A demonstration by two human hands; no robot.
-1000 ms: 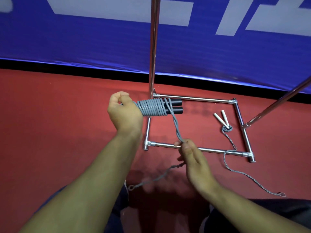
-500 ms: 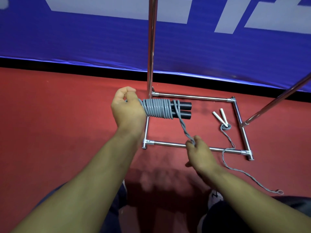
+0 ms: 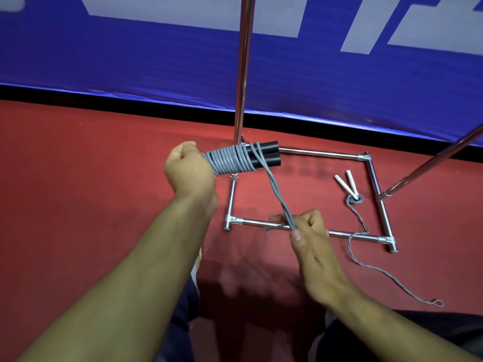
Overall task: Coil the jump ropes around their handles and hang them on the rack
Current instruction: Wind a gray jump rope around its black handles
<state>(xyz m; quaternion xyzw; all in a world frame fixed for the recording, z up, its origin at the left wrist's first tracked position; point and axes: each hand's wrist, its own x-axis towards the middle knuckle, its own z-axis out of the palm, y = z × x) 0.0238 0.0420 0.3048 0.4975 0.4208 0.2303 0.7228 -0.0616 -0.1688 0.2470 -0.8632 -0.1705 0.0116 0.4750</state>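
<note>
Red floor (image 3: 78, 178), blue banner behind. Left hand (image 3: 189, 173) grips black handles (image 3: 266, 155); right hand (image 3: 308, 231) pinches the grey rope (image 3: 277, 192), seemingly light, limp, springy: hold taut near coils.

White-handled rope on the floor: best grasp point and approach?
Grip the two white handles, not the loose grey cord. They lie flat on the red floor inside the metal rack base, converging at their near ends, so come from above and pinch both together there.
</note>
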